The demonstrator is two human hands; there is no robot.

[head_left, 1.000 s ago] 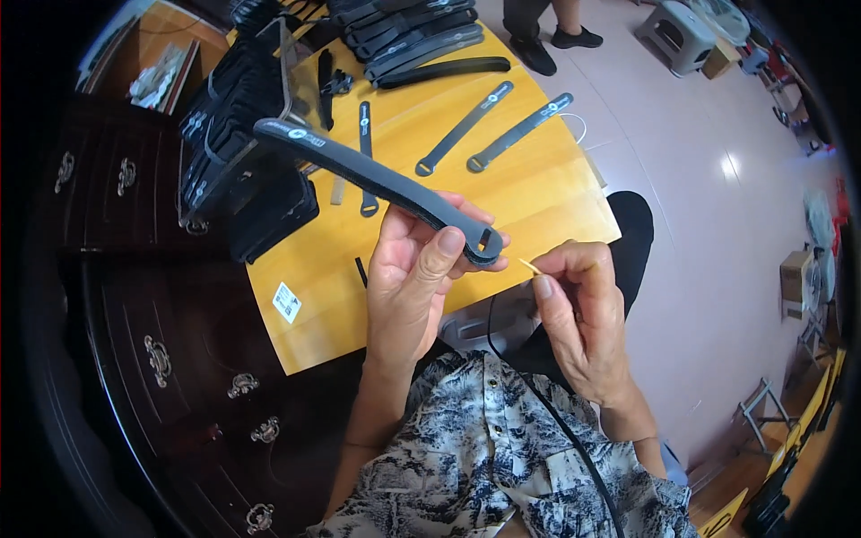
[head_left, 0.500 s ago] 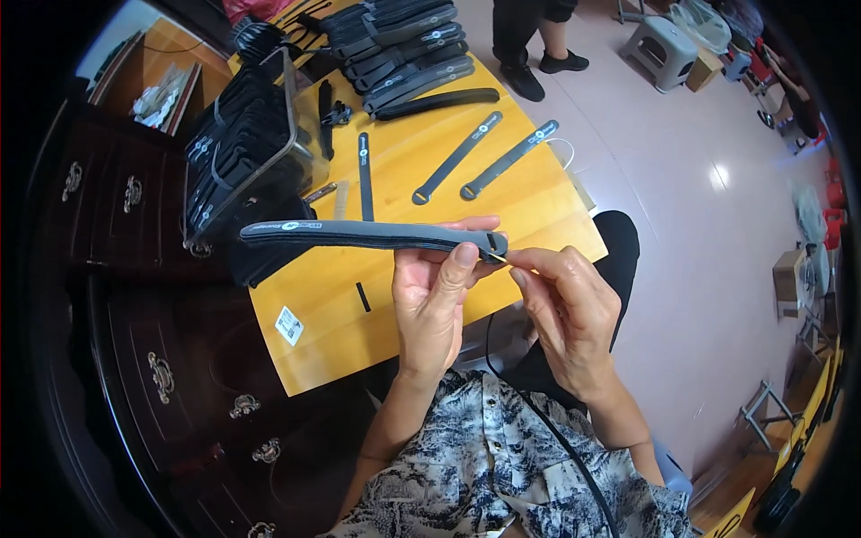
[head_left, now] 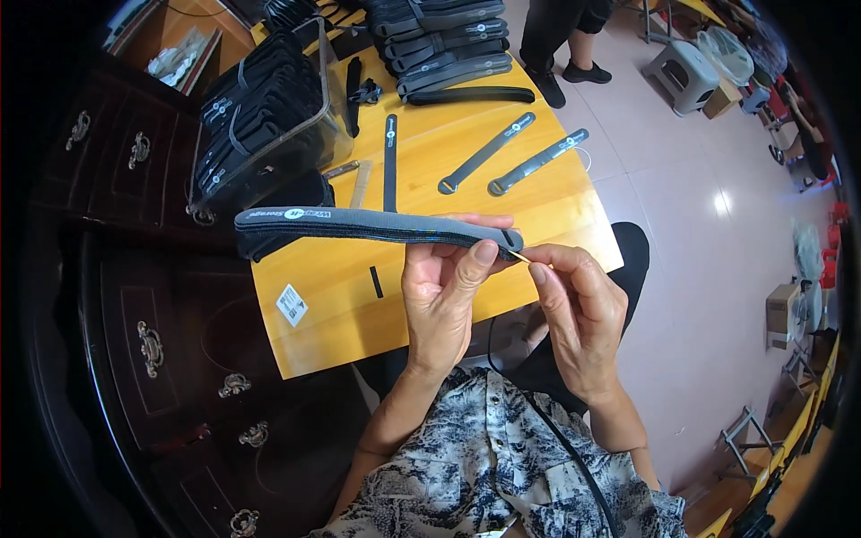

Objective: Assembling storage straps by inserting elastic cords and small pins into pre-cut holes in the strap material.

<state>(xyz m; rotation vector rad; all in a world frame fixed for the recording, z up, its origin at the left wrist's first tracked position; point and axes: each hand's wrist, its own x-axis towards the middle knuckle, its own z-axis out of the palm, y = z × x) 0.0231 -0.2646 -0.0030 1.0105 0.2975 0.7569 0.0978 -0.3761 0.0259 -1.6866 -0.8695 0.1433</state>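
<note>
So the strap bundle (head_left: 359, 226), a thick grey-and-black stack, is right around mid-frame, held up above the worktop (head_left: 336, 336), long axis running nearly level from left to right with the slotted end on the right. The left hand (head_left: 439, 291) has it gripped near that slotted end, thumb on the near side and fingers wrapped behind, so most of the length sticks out toward the left of the frame. The right hand (head_left: 585, 309) is pinching a skinny yellow pick (head_left: 520, 257) between thumb and index finger, and it's just right of and a bit below the slot. The pick points up and left into that end, right by the left thumb; can't tell from where I'm standing if the tip has actually gone between the layers. Further out, one loose strap (head_left: 390, 161) lies upright above the bundle and two more sit slanted toward upper right. There's a short black piece (head_left: 377, 282) and a white label (head_left: 291, 305) lower left of center, a pile of bundles (head_left: 448, 45) up top, and a clear bin (head_left: 337, 121) crammed with more at upper left. Somebody's legs (head_left: 552, 36) are at the top edge too.
</note>
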